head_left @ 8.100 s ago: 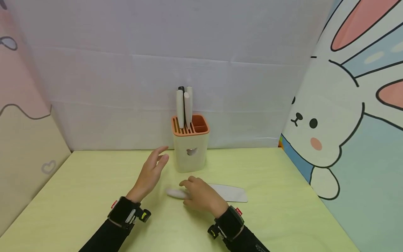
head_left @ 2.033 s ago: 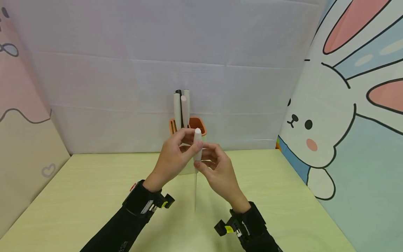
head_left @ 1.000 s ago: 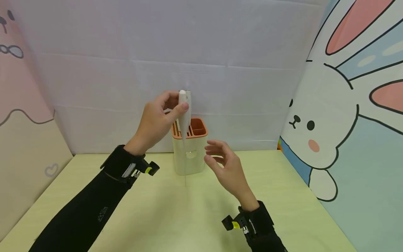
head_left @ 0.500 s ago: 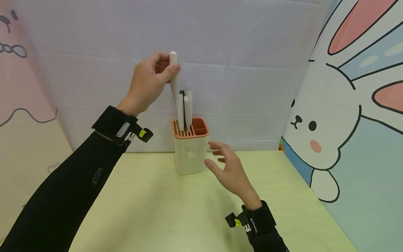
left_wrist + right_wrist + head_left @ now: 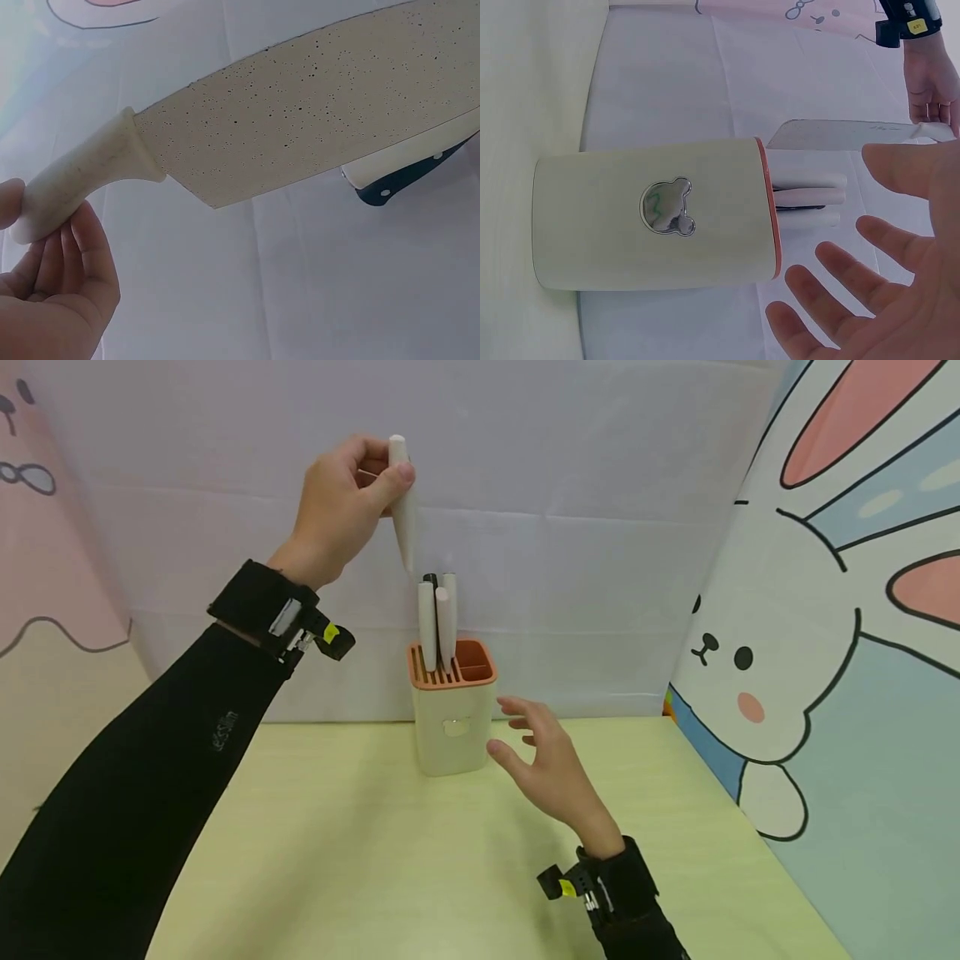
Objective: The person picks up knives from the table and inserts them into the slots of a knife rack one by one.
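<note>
My left hand [image 5: 337, 502] pinches the end of the white handle of a kitchen knife [image 5: 403, 522] high above the table. The knife hangs blade down; its broad speckled blade [image 5: 300, 105] fills much of the left wrist view. In the right wrist view the blade tip is close to the orange rim of a cream knife block [image 5: 453, 739]. Whether the tip is inside a slot, I cannot tell. Several white-handled knives [image 5: 446, 627] and a black handle stand in the block's slots. My right hand [image 5: 553, 772] is held just right of the block, fingers spread and relaxed, holding nothing.
The block stands near the back edge of a pale yellow table [image 5: 420, 860], close to a white sheet wall [image 5: 585, 577]. A divided orange compartment [image 5: 474, 662] takes up the block's right side. A rabbit-printed panel [image 5: 795, 693] borders the table on the right.
The knife lay on the table under my right hand at first, then both hands held it. My right hand has let go; my left has lifted it up and leftward over the block.
</note>
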### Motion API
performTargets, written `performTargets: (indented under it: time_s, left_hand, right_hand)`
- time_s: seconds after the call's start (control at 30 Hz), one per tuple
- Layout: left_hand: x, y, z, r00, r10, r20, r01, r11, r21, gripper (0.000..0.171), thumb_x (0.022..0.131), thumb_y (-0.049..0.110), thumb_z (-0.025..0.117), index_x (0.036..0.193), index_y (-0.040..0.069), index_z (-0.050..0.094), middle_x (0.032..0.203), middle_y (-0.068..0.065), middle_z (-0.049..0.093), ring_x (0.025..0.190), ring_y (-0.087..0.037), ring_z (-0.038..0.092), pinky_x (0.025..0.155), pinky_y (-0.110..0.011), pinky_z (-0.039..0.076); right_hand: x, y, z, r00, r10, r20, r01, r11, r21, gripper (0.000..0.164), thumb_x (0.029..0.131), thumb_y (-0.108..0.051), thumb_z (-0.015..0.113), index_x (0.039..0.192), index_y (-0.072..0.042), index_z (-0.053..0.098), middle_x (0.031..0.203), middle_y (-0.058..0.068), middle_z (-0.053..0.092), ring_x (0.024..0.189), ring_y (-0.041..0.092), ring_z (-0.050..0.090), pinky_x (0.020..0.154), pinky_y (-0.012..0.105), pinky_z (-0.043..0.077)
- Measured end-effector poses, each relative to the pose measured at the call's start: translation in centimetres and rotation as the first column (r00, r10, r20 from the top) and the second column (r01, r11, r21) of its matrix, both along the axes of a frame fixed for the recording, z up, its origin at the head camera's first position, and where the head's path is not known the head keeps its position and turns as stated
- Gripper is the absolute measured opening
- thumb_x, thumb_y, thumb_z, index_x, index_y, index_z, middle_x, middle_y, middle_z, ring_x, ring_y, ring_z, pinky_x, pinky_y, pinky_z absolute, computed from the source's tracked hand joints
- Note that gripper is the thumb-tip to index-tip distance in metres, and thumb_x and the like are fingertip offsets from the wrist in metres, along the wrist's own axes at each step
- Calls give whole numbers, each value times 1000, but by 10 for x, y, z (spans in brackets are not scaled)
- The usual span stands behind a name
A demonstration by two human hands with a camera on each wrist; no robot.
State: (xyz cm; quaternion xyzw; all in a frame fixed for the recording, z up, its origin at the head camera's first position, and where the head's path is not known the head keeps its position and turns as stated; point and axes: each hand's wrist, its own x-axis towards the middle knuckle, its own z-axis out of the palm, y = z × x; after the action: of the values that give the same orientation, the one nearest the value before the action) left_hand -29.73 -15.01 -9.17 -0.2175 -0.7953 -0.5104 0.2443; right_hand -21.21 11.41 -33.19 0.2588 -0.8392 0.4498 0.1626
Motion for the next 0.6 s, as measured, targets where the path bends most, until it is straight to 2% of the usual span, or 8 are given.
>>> performTargets:
  time_s: [0.6]
  left_hand:
    - [-22, -6, -17, 997, 80, -23, -81, 995, -56, 37, 108, 30, 64, 138, 9, 60, 117, 4, 60, 104, -12, 59, 89, -27, 52]
  right_hand:
    - [1, -1, -2, 1000, 10, -8, -10, 1000, -14, 56, 102, -19, 74, 153, -9, 52, 148, 12, 57, 128, 33, 62, 103, 61, 53]
